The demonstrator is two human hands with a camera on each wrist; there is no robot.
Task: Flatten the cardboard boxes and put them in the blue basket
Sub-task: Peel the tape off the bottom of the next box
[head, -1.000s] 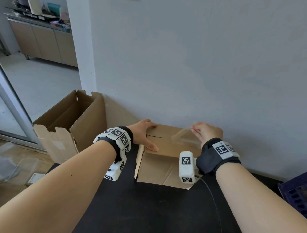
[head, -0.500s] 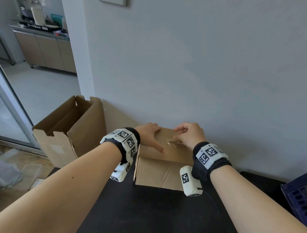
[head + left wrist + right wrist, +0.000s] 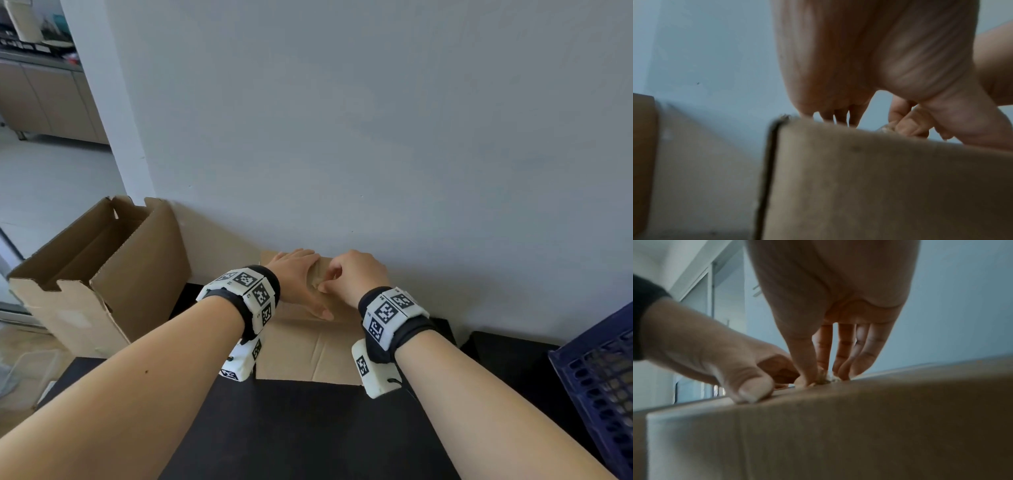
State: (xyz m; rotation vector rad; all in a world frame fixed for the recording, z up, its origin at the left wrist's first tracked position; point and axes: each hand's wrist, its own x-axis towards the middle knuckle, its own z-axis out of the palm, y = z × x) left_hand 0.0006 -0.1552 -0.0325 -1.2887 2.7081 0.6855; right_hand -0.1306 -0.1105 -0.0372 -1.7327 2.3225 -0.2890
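Note:
A closed brown cardboard box [image 3: 308, 349] stands on the black table [image 3: 308, 431] against the wall. My left hand [image 3: 303, 284] lies flat on the box top, its fingers spread and its thumb [image 3: 750, 391] pressing the cardboard. My right hand [image 3: 329, 279] is right beside it at the middle of the top. Its thumb and forefinger pinch a crumpled bit of clear tape [image 3: 823, 380] at the seam. The blue basket [image 3: 603, 383] shows at the right edge. The box top under both hands is mostly hidden.
A larger open cardboard box [image 3: 102, 270] stands to the left, beyond the table's left edge, its flaps up. The grey wall runs close behind the closed box. Clear plastic containers [image 3: 20, 373] lie on the floor at the far left.
My right hand has moved left from the right part of the box top to the middle, next to my left hand. The tape strip it lifted is now bunched in its fingers.

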